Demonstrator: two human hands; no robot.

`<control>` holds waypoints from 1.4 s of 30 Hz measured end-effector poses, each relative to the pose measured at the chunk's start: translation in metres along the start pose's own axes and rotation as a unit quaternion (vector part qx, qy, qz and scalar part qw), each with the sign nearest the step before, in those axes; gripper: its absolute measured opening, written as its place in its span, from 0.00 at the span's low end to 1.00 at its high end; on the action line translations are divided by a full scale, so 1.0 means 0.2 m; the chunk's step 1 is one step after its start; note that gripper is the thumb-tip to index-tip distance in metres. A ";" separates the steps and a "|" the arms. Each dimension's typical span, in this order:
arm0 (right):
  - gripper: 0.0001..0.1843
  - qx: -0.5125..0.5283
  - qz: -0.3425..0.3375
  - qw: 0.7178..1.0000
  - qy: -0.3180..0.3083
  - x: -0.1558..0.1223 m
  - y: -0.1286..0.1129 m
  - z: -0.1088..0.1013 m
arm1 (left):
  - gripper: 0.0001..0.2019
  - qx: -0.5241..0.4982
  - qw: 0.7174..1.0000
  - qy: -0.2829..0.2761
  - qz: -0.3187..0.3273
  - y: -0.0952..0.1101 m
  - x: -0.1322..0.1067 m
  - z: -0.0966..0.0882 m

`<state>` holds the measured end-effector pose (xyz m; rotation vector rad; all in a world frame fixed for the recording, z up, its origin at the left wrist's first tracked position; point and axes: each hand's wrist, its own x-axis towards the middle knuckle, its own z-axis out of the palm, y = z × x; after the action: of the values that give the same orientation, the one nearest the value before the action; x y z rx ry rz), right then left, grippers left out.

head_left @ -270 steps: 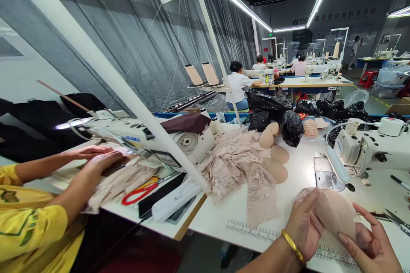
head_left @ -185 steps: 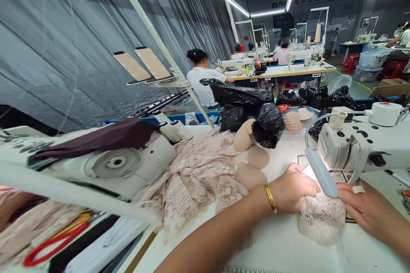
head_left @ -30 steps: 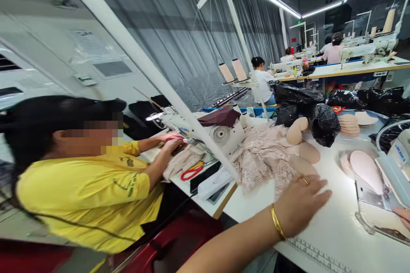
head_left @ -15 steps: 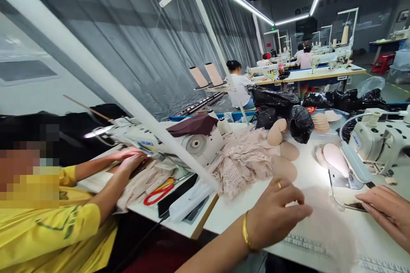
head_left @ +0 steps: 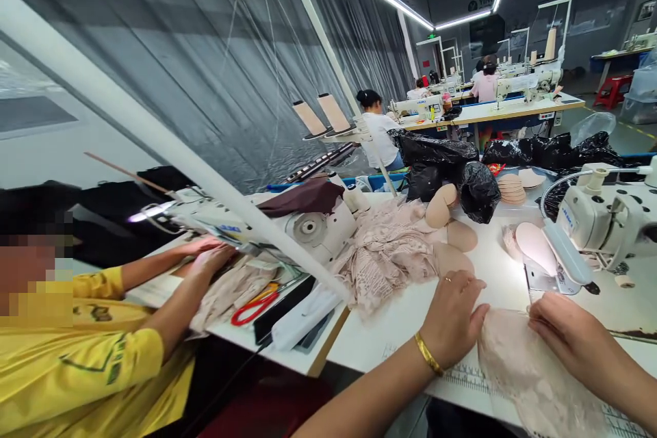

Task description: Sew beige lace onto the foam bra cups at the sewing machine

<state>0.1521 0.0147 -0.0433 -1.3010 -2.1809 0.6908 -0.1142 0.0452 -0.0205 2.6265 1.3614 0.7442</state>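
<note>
A piece of pale pink lace lies at the near edge of the white table. My left hand, with a gold bangle and a ring, pinches its left edge with curled fingers. My right hand grips its upper right edge, fingers closed on the cloth. A finished pink cup lies under the head of my white sewing machine, just beyond my hands.
A heap of pink lace and loose foam cups lie left of my hands, with black bags behind. A person in yellow sews at the left machine; red scissors lie there. Other workers sit far back.
My left hand has lifted a lace piece off the heap and pulled it to the table's near edge. My right hand came in from the right and took hold of it.
</note>
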 end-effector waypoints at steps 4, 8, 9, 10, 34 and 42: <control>0.21 0.106 0.056 0.993 -0.012 0.01 0.04 0.00 | 0.17 0.092 0.995 0.005 -0.037 -0.14 0.10 -0.02; 0.24 0.139 0.093 0.986 -0.018 0.01 0.06 -0.02 | 0.04 0.070 0.997 0.006 -0.036 -0.22 0.19 0.00; 0.24 0.142 0.098 0.985 -0.019 0.01 0.06 -0.02 | 0.06 0.056 0.998 0.015 -0.035 -0.22 0.20 -0.01; 0.25 0.146 0.104 0.984 -0.016 0.01 0.06 -0.03 | 0.07 0.039 0.998 0.028 -0.036 -0.22 0.21 -0.01; 0.17 0.229 0.129 0.965 -0.011 0.02 0.01 -0.04 | 0.22 -0.431 0.867 -0.105 -0.227 0.17 0.09 -0.09; 0.09 0.042 -0.061 0.993 0.090 -0.06 -0.14 -0.18 | 0.25 -0.414 0.831 -0.370 -0.002 0.14 0.34 -0.10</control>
<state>0.1626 -0.0024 0.0008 -1.1304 -2.0452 0.5864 -0.0696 0.0798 0.0311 1.8519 0.5999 0.1629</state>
